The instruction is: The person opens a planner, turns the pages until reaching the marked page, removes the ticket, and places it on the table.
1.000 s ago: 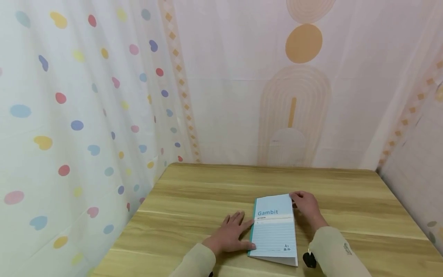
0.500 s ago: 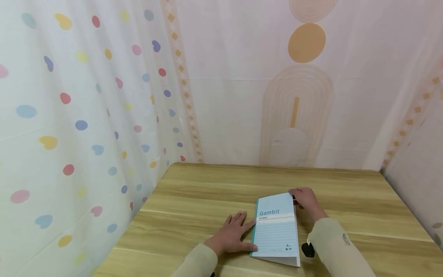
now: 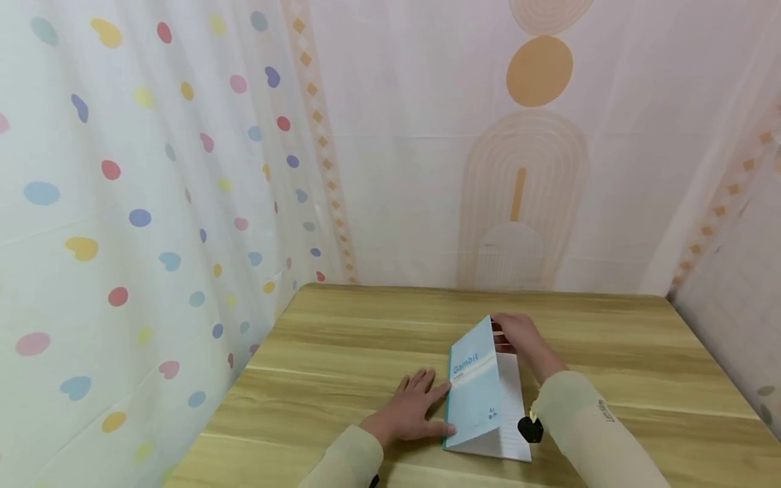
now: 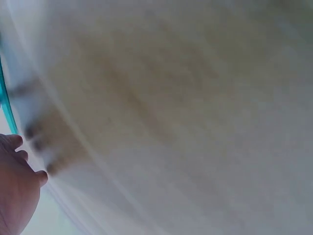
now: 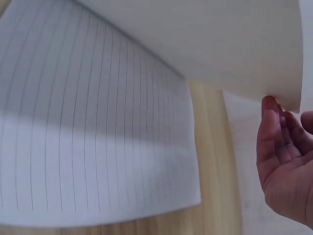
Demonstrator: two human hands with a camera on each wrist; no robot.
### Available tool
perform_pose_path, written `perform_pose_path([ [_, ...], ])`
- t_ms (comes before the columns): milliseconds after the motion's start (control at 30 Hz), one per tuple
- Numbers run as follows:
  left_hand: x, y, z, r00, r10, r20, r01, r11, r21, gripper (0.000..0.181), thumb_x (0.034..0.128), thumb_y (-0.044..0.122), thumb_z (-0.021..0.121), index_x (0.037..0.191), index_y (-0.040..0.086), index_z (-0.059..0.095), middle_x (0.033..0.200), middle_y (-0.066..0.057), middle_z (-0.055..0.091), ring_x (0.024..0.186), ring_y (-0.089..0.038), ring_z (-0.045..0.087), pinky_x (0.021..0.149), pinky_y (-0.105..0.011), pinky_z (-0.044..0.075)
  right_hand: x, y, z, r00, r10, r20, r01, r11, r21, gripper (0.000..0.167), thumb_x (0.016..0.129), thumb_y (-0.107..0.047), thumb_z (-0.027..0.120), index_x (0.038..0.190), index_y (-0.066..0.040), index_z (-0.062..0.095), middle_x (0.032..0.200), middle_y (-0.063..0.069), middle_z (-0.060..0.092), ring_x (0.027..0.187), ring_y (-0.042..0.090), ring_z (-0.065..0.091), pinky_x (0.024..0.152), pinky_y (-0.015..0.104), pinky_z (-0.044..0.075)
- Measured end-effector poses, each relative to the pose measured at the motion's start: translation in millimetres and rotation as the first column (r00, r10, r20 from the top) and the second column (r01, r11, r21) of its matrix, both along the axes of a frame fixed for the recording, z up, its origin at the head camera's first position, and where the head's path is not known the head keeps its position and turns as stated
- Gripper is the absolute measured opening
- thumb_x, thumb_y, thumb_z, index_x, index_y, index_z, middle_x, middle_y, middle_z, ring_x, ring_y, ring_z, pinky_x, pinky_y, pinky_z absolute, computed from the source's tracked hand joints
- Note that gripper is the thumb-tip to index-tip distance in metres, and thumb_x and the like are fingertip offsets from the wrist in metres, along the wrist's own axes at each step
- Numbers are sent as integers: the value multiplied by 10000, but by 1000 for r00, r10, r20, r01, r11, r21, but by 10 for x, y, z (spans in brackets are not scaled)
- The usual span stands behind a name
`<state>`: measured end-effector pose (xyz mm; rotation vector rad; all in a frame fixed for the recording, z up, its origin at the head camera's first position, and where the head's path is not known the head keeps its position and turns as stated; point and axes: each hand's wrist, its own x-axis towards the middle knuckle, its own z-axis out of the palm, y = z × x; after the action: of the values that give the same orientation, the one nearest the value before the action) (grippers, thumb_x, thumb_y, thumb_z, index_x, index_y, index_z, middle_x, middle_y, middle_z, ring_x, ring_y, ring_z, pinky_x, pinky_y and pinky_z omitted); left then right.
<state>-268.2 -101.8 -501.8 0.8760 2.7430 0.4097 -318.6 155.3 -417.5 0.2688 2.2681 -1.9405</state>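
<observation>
A light blue notebook (image 3: 472, 396) marked "Gambit", with a teal spine, lies on the wooden table. Its front cover is raised at a slant, baring a lined white page (image 5: 98, 127). My right hand (image 3: 522, 339) holds the cover by its far outer corner; in the right wrist view the curled fingers (image 5: 271, 132) touch the underside of the cover (image 5: 220, 44). Spread out, my left hand (image 3: 404, 415) rests at the spine, its thumb on the cover's near left corner. The left wrist view catches only part of that hand (image 4: 19, 188) and the teal spine (image 4: 5, 100).
The wood-grain table (image 3: 317, 359) extends around the notebook on all sides. Behind it hangs a pale curtain with arch patterns (image 3: 396, 169), and a dotted curtain (image 3: 183, 203) hangs at the left. A black object (image 3: 530, 430) sits at the right cuff.
The cover has gone from nearly flat to steeply raised, swinging left toward the spine. My right hand moved up and left with it, uncovering the lined page. The left hand stayed put.
</observation>
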Motion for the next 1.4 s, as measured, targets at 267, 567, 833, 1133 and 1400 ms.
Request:
perform_pose_path([
  [267, -95, 36, 177, 999, -17, -39, 21, 995, 96, 787, 922, 694, 488, 1567, 274, 326, 1635, -163, 164, 1503, -341, 106, 1181, -542, 125, 79, -241, 93, 990, 132, -47, -133, 991, -14, 431, 1064, -217, 468, 1410, 41, 492, 1214, 225, 612, 815, 188, 665, 724, 339, 578],
  [567, -282, 8, 571, 982, 32, -184, 13, 971, 241, 747, 995, 554, 499, 1583, 153, 270, 1621, -197, 181, 1482, -364, 180, 1137, -567, 253, 174, -441, 91, 936, 330, -123, -320, 943, 95, 405, 1024, -151, 504, 1387, 27, 531, 1253, 229, 625, 1027, 316, 674, 829, 443, 560],
  [833, -348, -119, 768, 985, 92, -146, -41, 945, 324, 609, 1047, 500, 406, 1573, 207, 316, 1626, -183, 167, 1483, -369, 166, 1127, -593, 251, 273, -530, 18, 882, 440, -169, -414, 895, 168, 414, 1024, -149, 534, 1411, -3, 524, 1303, 181, 608, 1131, 313, 613, 898, 480, 520],
  [1133, -397, -286, 827, 986, 127, -104, -82, 932, 354, 590, 1040, 498, 429, 1540, 187, 394, 1612, -171, 218, 1480, -381, 171, 1118, -620, 244, 337, -606, -150, 835, 487, -257, -355, 833, 426, 374, 993, -205, 602, 1299, 9, 628, 1285, 194, 626, 1132, 350, 606, 922, 484, 501],
  [1400, -434, -474, 860, 990, 130, -54, -103, 931, 351, 582, 1036, 466, 461, 1516, 138, 430, 1601, -207, 229, 1480, -386, 167, 1133, -603, 220, 392, -445, -392, 824, 538, -179, -203, 575, 792, 509, 953, -339, 653, 1352, -28, 594, 1390, 250, 527, 1315, 429, 456, 1072, 573, 341],
])
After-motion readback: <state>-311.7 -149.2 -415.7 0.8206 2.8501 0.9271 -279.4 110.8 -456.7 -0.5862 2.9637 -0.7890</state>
